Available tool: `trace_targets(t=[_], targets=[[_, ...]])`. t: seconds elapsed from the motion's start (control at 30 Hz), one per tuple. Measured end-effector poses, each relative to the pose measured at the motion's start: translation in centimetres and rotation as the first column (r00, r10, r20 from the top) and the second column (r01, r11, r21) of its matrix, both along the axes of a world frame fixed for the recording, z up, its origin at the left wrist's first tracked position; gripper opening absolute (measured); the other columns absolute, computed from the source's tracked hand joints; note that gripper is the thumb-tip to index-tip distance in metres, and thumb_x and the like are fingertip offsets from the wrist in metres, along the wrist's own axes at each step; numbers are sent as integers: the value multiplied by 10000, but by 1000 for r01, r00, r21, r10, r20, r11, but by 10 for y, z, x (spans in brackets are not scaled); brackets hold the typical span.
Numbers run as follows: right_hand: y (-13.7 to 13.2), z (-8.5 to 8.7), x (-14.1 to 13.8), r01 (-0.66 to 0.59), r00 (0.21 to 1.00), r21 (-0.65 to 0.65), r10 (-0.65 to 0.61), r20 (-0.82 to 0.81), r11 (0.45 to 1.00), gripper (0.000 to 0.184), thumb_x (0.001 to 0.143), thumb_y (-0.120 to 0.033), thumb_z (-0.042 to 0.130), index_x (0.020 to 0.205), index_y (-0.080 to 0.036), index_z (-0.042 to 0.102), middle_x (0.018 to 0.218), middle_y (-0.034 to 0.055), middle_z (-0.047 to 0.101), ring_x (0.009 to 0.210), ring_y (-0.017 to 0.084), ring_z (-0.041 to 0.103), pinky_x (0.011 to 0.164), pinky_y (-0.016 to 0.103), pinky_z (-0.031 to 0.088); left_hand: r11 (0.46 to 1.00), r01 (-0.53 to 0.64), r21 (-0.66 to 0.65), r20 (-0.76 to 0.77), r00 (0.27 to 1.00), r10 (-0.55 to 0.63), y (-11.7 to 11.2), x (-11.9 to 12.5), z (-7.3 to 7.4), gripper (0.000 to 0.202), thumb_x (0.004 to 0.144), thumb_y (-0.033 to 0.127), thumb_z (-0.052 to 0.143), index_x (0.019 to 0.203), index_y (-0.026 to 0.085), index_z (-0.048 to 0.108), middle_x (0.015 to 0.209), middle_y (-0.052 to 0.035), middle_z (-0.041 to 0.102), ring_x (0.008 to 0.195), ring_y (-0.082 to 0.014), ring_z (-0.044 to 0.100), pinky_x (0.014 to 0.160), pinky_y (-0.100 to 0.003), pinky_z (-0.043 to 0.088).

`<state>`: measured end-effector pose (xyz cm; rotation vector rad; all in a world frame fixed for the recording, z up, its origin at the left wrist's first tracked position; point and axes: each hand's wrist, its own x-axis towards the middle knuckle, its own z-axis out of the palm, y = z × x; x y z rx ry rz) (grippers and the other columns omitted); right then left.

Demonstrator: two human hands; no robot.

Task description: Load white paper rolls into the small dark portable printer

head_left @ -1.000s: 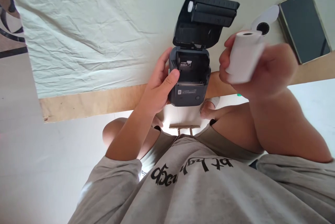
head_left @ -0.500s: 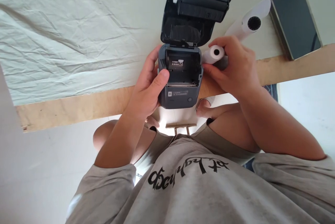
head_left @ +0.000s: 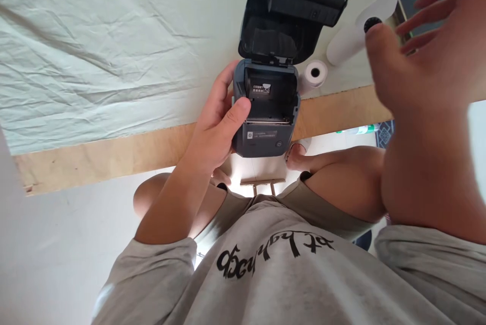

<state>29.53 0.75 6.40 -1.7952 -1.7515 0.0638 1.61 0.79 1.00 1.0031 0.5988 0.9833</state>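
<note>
A small dark grey label printer (head_left: 266, 127) sits at the table's near edge with its lid (head_left: 296, 6) flipped up and its paper bay empty. My left hand (head_left: 218, 122) grips the printer's left side, thumb on its top edge. A small white paper roll (head_left: 315, 73) stands on end on the table just right of the printer. My right hand (head_left: 425, 56) is raised close to the camera, fingers spread, holding nothing. A larger white roll (head_left: 351, 36) lies behind it.
A wrinkled pale cloth (head_left: 114, 46) covers the wooden table (head_left: 114, 150). A dark phone (head_left: 410, 1) lies at the far right, mostly hidden by my right hand. My knees and grey shirt fill the lower view.
My right hand set the small paper roll down beside the printer, let go and lifted up toward the camera. My left hand stayed on the printer.
</note>
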Motion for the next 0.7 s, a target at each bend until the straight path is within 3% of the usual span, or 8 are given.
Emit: trace_targets(t=[0.1, 0.23, 0.3, 0.37, 0.5, 0.6, 0.7], targets=[[7, -24, -11, 73, 988, 82, -83, 128, 994, 557, 792, -404, 677, 1236, -213, 400, 1232, 107, 495, 1014, 204, 573, 654, 343, 484, 999, 6, 33, -6, 1000, -6, 0, -1, -3, 394, 961, 395, 533, 1346, 310, 511, 1263, -19, 633, 1147, -187, 643, 897, -296, 596], [19, -43, -16, 44, 991, 39, -49, 121, 998, 449, 780, -284, 653, 1099, -220, 344, 1169, 84, 464, 1000, 175, 550, 818, 384, 500, 996, -1, 85, -13, 1000, 2, -1, -3, -7, 420, 954, 424, 534, 1357, 310, 507, 1219, -28, 635, 1061, -178, 658, 759, -253, 596], [22, -44, -18, 5, 997, 48, -8, 76, 999, 421, 777, -249, 652, 1074, -239, 353, 1135, 58, 483, 951, 162, 547, 829, 382, 479, 998, -16, 64, -26, 1000, 17, -1, -2, -7, 403, 960, 417, 516, 1349, 312, 508, 1188, -27, 633, 1022, -170, 663, 703, -239, 587], [20, -42, -23, -74, 997, 85, 76, -23, 994, 432, 757, -203, 665, 1077, -270, 383, 1078, 23, 490, 862, 132, 531, 735, 335, 446, 997, -34, 68, -24, 999, 35, -1, 0, -7, 408, 958, 423, 515, 1348, 302, 506, 1179, -27, 633, 995, -158, 663, 657, -218, 573], [8, -37, -28, -207, 956, 92, 222, -192, 974, 536, 733, -98, 572, 1181, -360, 440, 1038, -11, 487, 863, 119, 542, 600, 277, 348, 997, -33, 66, -63, 997, 37, 0, 2, -4, 421, 948, 454, 520, 1339, 301, 507, 1191, -23, 632, 1025, -170, 664, 707, -237, 588], [-1, -37, -26, -205, 973, -2, 204, -112, 979, 539, 683, -69, 492, 1146, -344, 513, 983, -11, 553, 812, 128, 560, 635, 321, 381, 998, -43, 36, -113, 992, 47, 0, 4, 1, 404, 951, 471, 513, 1318, 301, 517, 1171, -24, 634, 1125, -208, 651, 853, -302, 592], [-3, -39, -23, -162, 987, -95, 163, 5, 982, 366, 725, -134, 536, 1044, -309, 570, 934, 30, 565, 820, 164, 551, 740, 377, 464, 998, -49, 42, -124, 991, 53, 0, 4, 3, 380, 954, 455, 522, 1298, 294, 542, 1156, -25, 634, 1151, -210, 642, 897, -303, 580]])
